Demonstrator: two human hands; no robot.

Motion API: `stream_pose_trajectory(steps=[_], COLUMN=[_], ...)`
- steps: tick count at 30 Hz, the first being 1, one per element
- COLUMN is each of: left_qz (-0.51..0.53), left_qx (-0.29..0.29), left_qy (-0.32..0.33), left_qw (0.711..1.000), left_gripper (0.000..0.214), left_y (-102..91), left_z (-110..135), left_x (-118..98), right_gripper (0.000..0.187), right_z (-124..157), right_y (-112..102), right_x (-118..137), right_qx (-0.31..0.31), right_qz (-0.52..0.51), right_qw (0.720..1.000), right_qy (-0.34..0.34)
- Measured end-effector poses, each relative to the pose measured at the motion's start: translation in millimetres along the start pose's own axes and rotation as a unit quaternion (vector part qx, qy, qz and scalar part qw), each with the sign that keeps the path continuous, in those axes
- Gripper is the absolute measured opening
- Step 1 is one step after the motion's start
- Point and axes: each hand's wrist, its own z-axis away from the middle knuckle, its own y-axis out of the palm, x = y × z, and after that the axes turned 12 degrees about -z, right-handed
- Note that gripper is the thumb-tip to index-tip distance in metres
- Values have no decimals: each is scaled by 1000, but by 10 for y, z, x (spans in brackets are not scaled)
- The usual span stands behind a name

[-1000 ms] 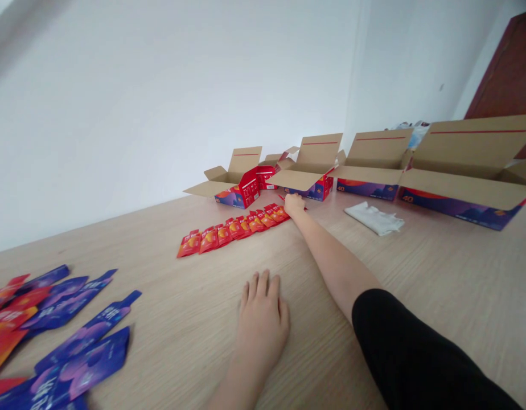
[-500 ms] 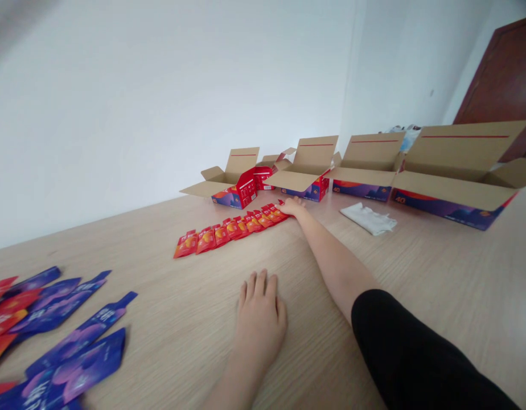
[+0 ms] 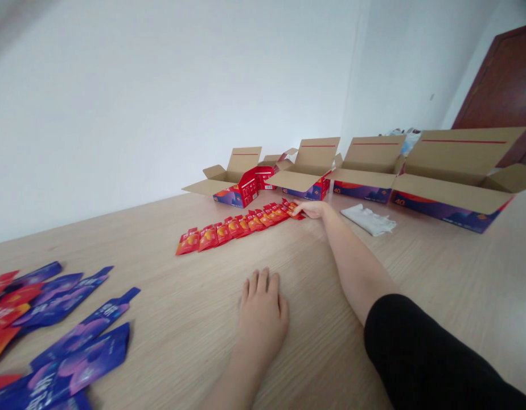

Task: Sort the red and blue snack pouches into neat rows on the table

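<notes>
My right hand stretches to the end of the overlapping row of red sachets — pinching or not, I can't tell. My left hand lies spread on the tabletop, the blue sachets left in a loose heap.

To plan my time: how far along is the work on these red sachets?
Done: red sachets lie in a neat overlapping row. In hand: the right hand touches the row's far end. Left: loose blue and red pouches on the table; the cardboard boxes stand open.
</notes>
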Motion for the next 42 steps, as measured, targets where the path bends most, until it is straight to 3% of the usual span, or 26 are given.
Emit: stream_pose_trajectory(steps=[4,8,23,30,34,42], left_qz=[-1,0,1,5,8,23], left_qx=[-2,-6,-7,-15,-12,-33], left_qy=[1,-1,0,-1,3,3], left_qw=[1000,1000,1000,1000,1000,999], left_gripper=[50,50,49,49,49,46], left_y=[-4,4,0,15,11,58], left_z=[1,2,15,14,21,42], left_x=[3,10,4,2,2,-17], right_gripper=[107,113,90,97,104,56], right_z=[101,48,-126,-138,-121,43], right_y=[-105,-100,-133,-41,80,402], right_x=[-82,-150,-231,-218,-190,-218], right_qx=[68,78,5,-4,-51,-176], right_qz=[14,45,149,172,188,238], right_qw=[997,996,983,978,970,932], right_qy=[21,8,-105,-119,-145,-209])
